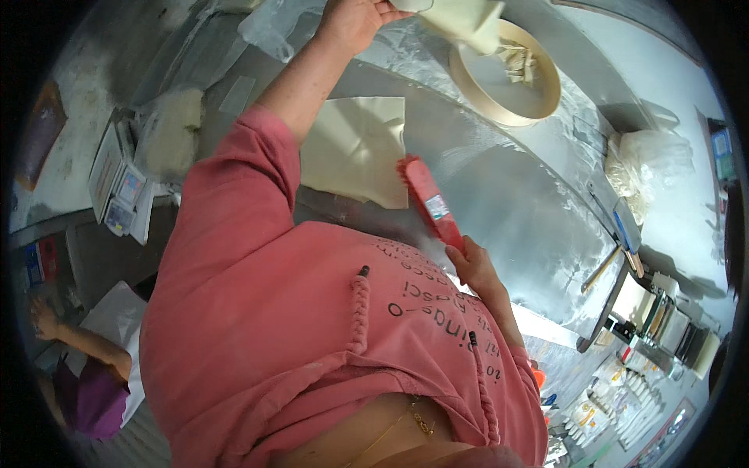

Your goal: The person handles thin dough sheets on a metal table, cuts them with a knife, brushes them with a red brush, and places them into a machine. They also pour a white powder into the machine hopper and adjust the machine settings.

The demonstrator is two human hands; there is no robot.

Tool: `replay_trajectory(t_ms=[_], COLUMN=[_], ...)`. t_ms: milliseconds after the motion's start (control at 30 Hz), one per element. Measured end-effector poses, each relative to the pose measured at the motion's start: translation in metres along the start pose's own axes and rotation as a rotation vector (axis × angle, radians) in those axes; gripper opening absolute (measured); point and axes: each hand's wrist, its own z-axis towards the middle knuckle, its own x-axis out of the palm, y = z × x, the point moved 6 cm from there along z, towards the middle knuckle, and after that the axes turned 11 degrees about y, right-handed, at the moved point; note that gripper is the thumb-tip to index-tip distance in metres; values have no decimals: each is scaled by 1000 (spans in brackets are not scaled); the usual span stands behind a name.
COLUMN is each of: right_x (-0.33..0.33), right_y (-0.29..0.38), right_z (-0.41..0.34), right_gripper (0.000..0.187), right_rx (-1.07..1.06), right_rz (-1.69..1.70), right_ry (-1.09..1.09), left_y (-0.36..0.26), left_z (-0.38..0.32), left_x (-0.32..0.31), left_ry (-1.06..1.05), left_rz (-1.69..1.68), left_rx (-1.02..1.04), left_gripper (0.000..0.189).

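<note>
At the top edge, my left hand has its fingers on a pale folded dough sheet, partly cut off by the frame. That sheet hangs over the near rim of a round sieve, which holds dough scraps. My right hand grips the handle of a red bench brush, close to my body. The brush's bristled head is at the right edge of a flat rectangular dough sheet lying on the metal worktable. My left forearm covers part of that sheet's left side.
Left stand a digital scale and a plastic bag with pale contents. Knives, a clear bag and a roller machine line the right. Another person's arm shows lower left. Flour dusts the table.
</note>
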Motion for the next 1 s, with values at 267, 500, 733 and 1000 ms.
replay_trajectory(t_ms=[267,500,733,1000], right_x=[-4,20,4,20], right_y=[31,107,94,81], right_z=[25,91,109,84], right_gripper=[33,30,28,27], right_rx=[-17,-98,-66,-94], right_rz=[49,158,-2,-96], right_ry=[-10,126,48,120], left_y=[-33,-48,-20,-22], left_z=[-112,-285,-311,-312], left_x=[-114,-117,-105,-128], left_ry=[-109,-1031,-927,-739], left_rz=[-92,743,1741,1968], left_rx=[-20,-332,-100,-638], left_gripper=[25,32,65,57])
